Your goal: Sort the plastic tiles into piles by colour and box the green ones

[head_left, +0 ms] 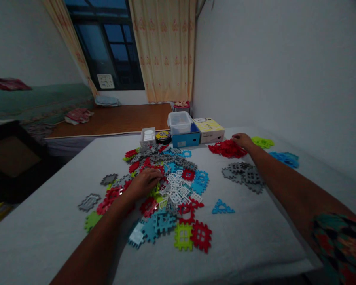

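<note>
A large mixed heap of notched plastic building tiles lies on the cloth-covered table. My left hand (145, 181) rests in it, fingers curled down among red and lime pieces; what they grip is hidden. White window-frame pieces (178, 188) lie just to its right, with blue tiles (200, 181) beyond them. Farther right, my right hand (241, 140) is at the back of a pile of red tiles (227, 149), its fingers closed on a red tile at the top. Grey tiles (245, 174) sit in a separate pile nearer me, below the right forearm.
Lime pieces (262, 142) and blue pieces (284, 159) form piles by the wall. A blue triangle (222, 207) lies alone. At the back stand a clear plastic tub (179, 122), a blue box (186, 139), a yellow box (209, 130), a round black tin (163, 137) and a white box (148, 136).
</note>
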Available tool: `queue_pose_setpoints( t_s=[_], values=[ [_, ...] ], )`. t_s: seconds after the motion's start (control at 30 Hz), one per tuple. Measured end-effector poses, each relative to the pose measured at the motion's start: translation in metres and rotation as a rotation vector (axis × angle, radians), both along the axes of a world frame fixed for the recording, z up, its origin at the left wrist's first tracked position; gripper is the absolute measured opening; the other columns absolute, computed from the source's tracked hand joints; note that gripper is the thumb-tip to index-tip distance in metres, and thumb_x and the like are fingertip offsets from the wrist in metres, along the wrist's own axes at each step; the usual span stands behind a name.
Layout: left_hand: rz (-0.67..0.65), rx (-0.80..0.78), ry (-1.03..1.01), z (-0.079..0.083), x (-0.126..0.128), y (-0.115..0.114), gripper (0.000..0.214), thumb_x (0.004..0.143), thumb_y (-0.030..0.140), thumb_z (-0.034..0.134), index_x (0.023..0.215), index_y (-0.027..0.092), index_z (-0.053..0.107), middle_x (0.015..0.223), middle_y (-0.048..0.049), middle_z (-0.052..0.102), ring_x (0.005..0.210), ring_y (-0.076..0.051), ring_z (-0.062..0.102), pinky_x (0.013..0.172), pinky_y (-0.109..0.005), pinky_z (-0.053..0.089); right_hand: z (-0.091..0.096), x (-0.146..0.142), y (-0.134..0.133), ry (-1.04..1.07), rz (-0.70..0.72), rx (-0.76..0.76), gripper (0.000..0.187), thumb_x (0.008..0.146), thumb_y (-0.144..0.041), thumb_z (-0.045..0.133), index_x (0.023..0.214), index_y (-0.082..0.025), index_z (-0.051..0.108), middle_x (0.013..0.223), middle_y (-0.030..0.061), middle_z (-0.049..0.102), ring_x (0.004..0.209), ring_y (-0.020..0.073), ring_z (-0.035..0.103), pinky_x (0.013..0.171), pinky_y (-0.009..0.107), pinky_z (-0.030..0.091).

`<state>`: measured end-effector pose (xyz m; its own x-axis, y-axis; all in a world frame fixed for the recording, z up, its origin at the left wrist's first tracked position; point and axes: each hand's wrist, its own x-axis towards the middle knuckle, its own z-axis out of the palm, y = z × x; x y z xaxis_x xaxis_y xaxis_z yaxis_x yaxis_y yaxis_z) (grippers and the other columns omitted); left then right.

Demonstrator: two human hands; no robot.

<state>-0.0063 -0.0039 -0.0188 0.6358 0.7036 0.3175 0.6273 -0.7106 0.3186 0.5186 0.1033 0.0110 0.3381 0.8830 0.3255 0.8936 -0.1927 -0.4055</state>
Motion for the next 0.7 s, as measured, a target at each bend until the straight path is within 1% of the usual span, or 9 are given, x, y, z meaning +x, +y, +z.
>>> queue_pose_setpoints(
  t_s=[0.1, 0.17, 0.27, 0.37, 0.43, 0.5, 0.57, 0.63, 0.7],
  values=[
    [-0.021, -0.027, -0.005, 0.005, 0.001, -0.002, 0.024, 0.091, 0.026, 0.048, 0.098, 0.021, 0.07, 0.102, -0.0063, 0.07, 0.098, -0.019, 0.061, 0.089, -0.034, 0.048, 0.005, -0.018, -0.005, -0.053, 0.027, 0.043, 0.036, 0.078, -0.025, 0.055, 0.109, -0.013, 0.069, 0.108, 0.0118, 0.07, 0.1, 0.0248, 0.064, 0.092, 0.037, 0.047],
    [-0.061, -0.071, -0.028, 0.009, 0.0, -0.004, 0.022, 0.091, 0.027, 0.051, 0.099, 0.021, 0.07, 0.102, -0.0057, 0.07, 0.098, -0.019, 0.061, 0.091, -0.035, 0.047, 0.008, -0.046, -0.014, -0.084, 0.15, 0.061, 0.036, 0.08, -0.024, 0.053, 0.112, -0.013, 0.068, 0.112, 0.0123, 0.069, 0.102, 0.0244, 0.063, 0.095, 0.039, 0.045],
    [-0.163, -0.177, -0.04, 0.018, -0.006, -0.008, 0.021, 0.085, 0.031, 0.063, 0.103, 0.024, 0.07, 0.111, -0.0046, 0.067, 0.106, -0.019, 0.059, 0.096, -0.036, 0.045, 0.006, -0.11, -0.042, -0.016, 0.521, 0.009, 0.031, 0.083, -0.024, 0.053, 0.11, -0.018, 0.068, 0.109, 0.0083, 0.07, 0.097, 0.0205, 0.064, 0.089, 0.035, 0.048],
    [-0.213, -0.255, 0.011, 0.026, -0.012, -0.013, 0.034, 0.075, 0.03, 0.074, 0.109, 0.03, 0.069, 0.126, -0.0039, 0.06, 0.119, -0.022, 0.053, 0.104, -0.04, 0.04, -0.004, -0.18, -0.08, 0.088, 0.919, -0.088, 0.028, 0.085, -0.026, 0.054, 0.109, -0.022, 0.067, 0.107, 0.0049, 0.07, 0.092, 0.0177, 0.064, 0.082, 0.031, 0.051],
    [-0.218, -0.289, 0.033, 0.028, -0.015, -0.014, 0.04, 0.073, 0.026, 0.075, 0.112, 0.032, 0.068, 0.131, -0.0037, 0.057, 0.122, -0.022, 0.05, 0.106, -0.041, 0.038, -0.013, -0.217, -0.104, 0.05, 1.088, -0.115, 0.027, 0.083, -0.027, 0.059, 0.109, -0.022, 0.067, 0.105, 0.0052, 0.07, 0.093, 0.0191, 0.063, 0.084, 0.033, 0.049],
    [-0.21, -0.32, 0.019, 0.026, -0.017, -0.013, 0.041, 0.074, 0.023, 0.074, 0.113, 0.031, 0.067, 0.132, -0.0038, 0.057, 0.122, -0.021, 0.051, 0.106, -0.042, 0.039, -0.021, -0.242, -0.12, 0.002, 1.166, -0.113, 0.029, 0.083, -0.026, 0.061, 0.11, -0.022, 0.067, 0.105, 0.0063, 0.07, 0.095, 0.0208, 0.062, 0.088, 0.036, 0.047],
    [-0.176, -0.332, -0.038, 0.022, -0.018, -0.011, 0.038, 0.075, 0.021, 0.072, 0.112, 0.029, 0.067, 0.13, -0.0046, 0.059, 0.12, -0.021, 0.053, 0.104, -0.042, 0.041, -0.025, -0.254, -0.127, -0.006, 1.182, -0.102, 0.031, 0.084, -0.025, 0.06, 0.114, -0.024, 0.066, 0.106, 0.0066, 0.069, 0.096, 0.0212, 0.062, 0.089, 0.037, 0.046],
    [-0.135, -0.32, -0.111, 0.02, -0.018, -0.009, 0.035, 0.077, 0.021, 0.071, 0.111, 0.026, 0.067, 0.126, -0.0057, 0.062, 0.118, -0.021, 0.055, 0.102, -0.042, 0.043, -0.025, -0.256, -0.123, -0.013, 1.162, -0.069, 0.033, 0.084, -0.023, 0.058, 0.117, -0.026, 0.064, 0.11, 0.006, 0.068, 0.1, 0.0212, 0.061, 0.091, 0.037, 0.046],
    [-0.106, -0.291, -0.171, 0.019, -0.016, -0.009, 0.03, 0.079, 0.022, 0.068, 0.109, 0.024, 0.067, 0.121, -0.0065, 0.065, 0.115, -0.02, 0.057, 0.101, -0.04, 0.044, -0.022, -0.249, -0.111, -0.035, 1.09, -0.008, 0.034, 0.084, -0.022, 0.058, 0.118, -0.026, 0.064, 0.114, 0.006, 0.066, 0.105, 0.0219, 0.059, 0.093, 0.038, 0.044]
  ],
)
